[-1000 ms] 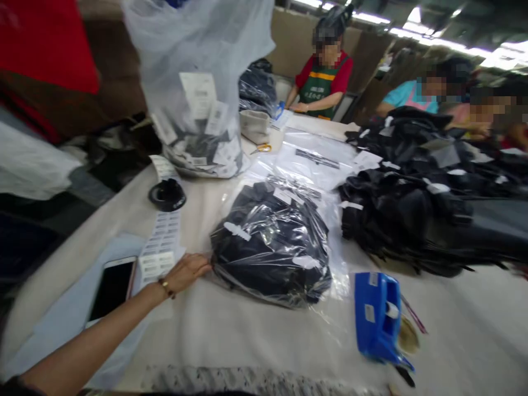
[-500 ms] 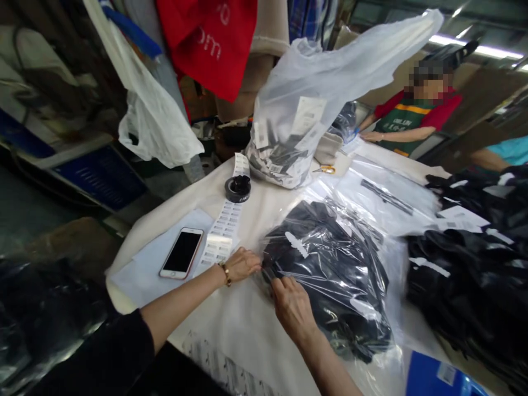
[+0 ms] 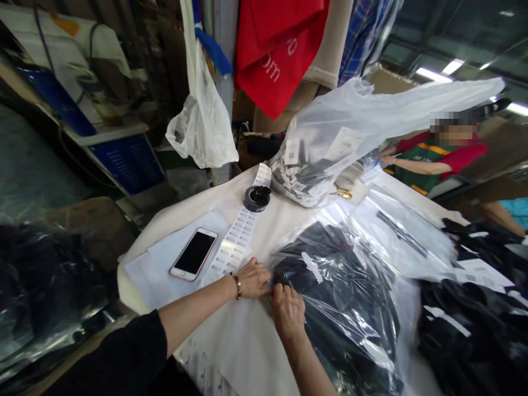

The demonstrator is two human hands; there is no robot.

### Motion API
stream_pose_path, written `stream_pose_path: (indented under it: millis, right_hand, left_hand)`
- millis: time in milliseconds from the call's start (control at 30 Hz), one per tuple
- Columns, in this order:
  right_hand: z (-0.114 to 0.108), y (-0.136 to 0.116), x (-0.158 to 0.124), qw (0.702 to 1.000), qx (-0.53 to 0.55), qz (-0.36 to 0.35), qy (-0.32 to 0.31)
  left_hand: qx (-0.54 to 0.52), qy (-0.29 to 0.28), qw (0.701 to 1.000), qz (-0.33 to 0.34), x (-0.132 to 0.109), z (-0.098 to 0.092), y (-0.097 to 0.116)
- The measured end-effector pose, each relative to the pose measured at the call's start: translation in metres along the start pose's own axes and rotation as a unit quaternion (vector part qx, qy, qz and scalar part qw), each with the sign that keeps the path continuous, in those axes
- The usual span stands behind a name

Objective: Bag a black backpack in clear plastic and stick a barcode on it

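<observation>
A clear bag pinched at its left edge

The clear bag lies on the surface in front of the person, with dark goods inside. The left hand has its fingers drawn together on the bag's left edge; the right hand is curled narrow over the same edge, just beside it. Both seem to hold the film, though the fingertips are partly hidden. The step in hand looks like handling that edge; the next move would call for a firm, even grip, since thin film slips easily. A strip of stickers and a phone lie left of the hands.
</observation>
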State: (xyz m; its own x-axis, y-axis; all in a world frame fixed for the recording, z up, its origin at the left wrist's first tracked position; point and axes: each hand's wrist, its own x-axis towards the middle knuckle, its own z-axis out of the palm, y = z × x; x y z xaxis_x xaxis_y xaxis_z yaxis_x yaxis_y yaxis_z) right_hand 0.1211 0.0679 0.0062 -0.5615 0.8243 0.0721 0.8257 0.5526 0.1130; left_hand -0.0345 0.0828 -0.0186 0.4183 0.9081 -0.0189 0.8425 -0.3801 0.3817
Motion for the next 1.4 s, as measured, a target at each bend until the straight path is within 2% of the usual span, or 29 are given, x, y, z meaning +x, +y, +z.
stream_pose_path:
  millis: [300,500,567,700,800,867,900,967,1033,1067,1167,1233,1300,1400]
  right_hand:
    - [0.000,-0.003,-0.004,1.000,-0.007,0.017,0.019]
    - [0.002,-0.007,-0.007,0.994,-0.027,0.084,0.071]
    - [0.010,-0.005,-0.007,0.991,-0.025,0.100,0.087]
    - [0.024,0.006,-0.006,0.981,0.011,0.126,0.150]
    - [0.023,0.025,-0.012,0.971,0.049,0.139,0.190]
    - [0.014,0.044,-0.023,0.965,0.065,0.144,0.209]
    - [0.007,0.056,-0.031,0.962,0.072,0.148,0.220]
    - [-0.008,0.083,-0.049,0.952,0.074,0.166,0.248]
    - [-0.020,0.112,-0.067,0.939,0.038,0.196,0.279]
    - [-0.023,0.126,-0.075,0.934,0.004,0.209,0.290]
    - [-0.016,0.161,-0.090,0.924,-0.096,0.244,0.277]
    - [0.001,0.175,-0.095,0.924,-0.122,0.265,0.246]
    - [0.021,0.181,-0.096,0.929,-0.119,0.278,0.215]
    - [0.043,0.181,-0.096,0.935,-0.097,0.293,0.174]
  left_hand:
    - [0.015,0.030,0.999,-0.001,0.007,0.016,-0.003]
    - [0.028,0.047,0.998,0.014,0.004,0.020,-0.005]
    - [0.020,0.024,0.999,0.004,0.006,0.016,-0.004]
    - [-0.026,-0.060,0.997,-0.042,0.012,0.004,-0.002]
    - [-0.052,-0.075,0.994,-0.065,0.012,0.003,-0.009]
    - [-0.073,-0.044,0.994,-0.066,0.008,0.005,-0.018]
    - [-0.074,0.006,0.996,-0.058,0.006,0.004,-0.022]
    - [-0.044,0.150,0.988,0.000,0.007,-0.003,-0.021]
    - [0.022,0.269,0.959,0.084,0.018,-0.016,-0.006]
    - [0.057,0.291,0.947,0.122,0.029,-0.022,0.007]
    - [0.150,0.279,0.932,0.176,0.072,-0.032,0.048]
    - [0.179,0.264,0.926,0.202,0.101,-0.024,0.064]
    - [0.190,0.242,0.929,0.208,0.119,-0.007,0.067]
    - [0.199,0.207,0.939,0.188,0.129,0.016,0.057]
